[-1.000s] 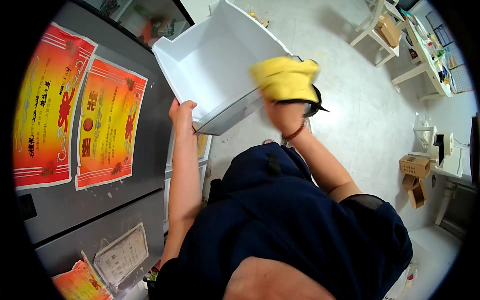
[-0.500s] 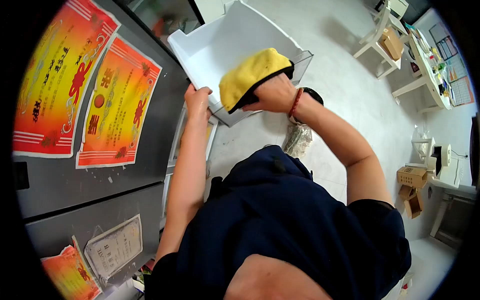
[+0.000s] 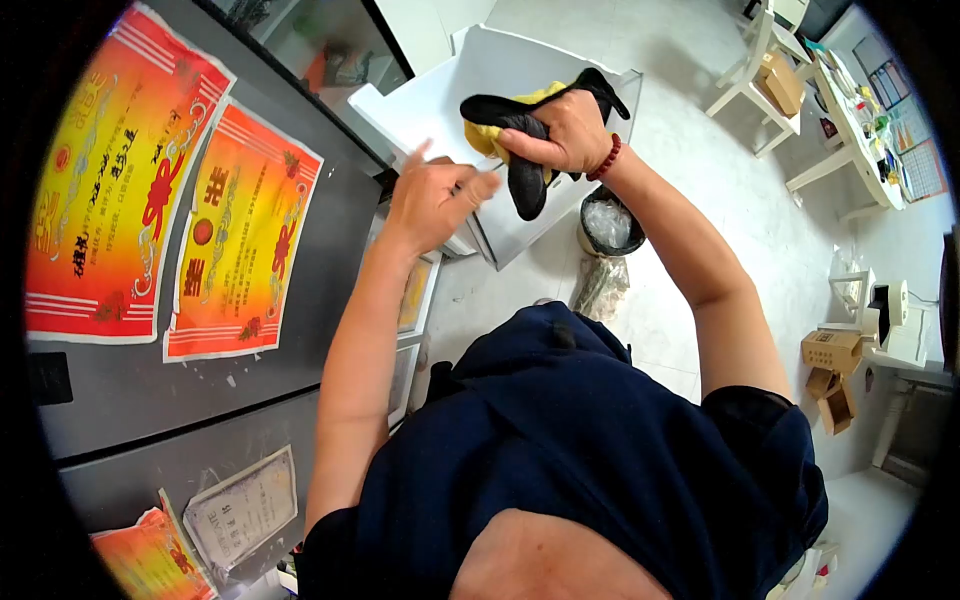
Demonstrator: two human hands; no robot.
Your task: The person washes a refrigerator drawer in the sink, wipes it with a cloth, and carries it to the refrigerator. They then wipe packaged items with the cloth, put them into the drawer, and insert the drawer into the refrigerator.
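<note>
A yellow and black cloth (image 3: pixel 522 125) is bunched in my right hand (image 3: pixel 568 132), over the white drawer bin (image 3: pixel 440 95). Its black side faces me, with yellow showing at the edges. My left hand (image 3: pixel 440 198) is beside the bin's near left corner, fingers apart and slightly blurred, with nothing in it. The bin has a clear grey front panel (image 3: pixel 510 228) facing my body. Whether the bin rests on something is hidden.
Left stands a grey fridge (image 3: pixel 290 345) with red and yellow certificates (image 3: pixel 235 235). A black bin (image 3: pixel 610 225) with a plastic liner and a clear bag (image 3: pixel 602 285) are on the floor. Right are a white chair (image 3: pixel 755 85), a table (image 3: pixel 850 140) and cardboard boxes (image 3: pixel 832 350).
My left hand has let go of the drawer bin's edge and its fingers have spread. The cloth has moved up and right in my right hand and is now bunched, black side showing.
</note>
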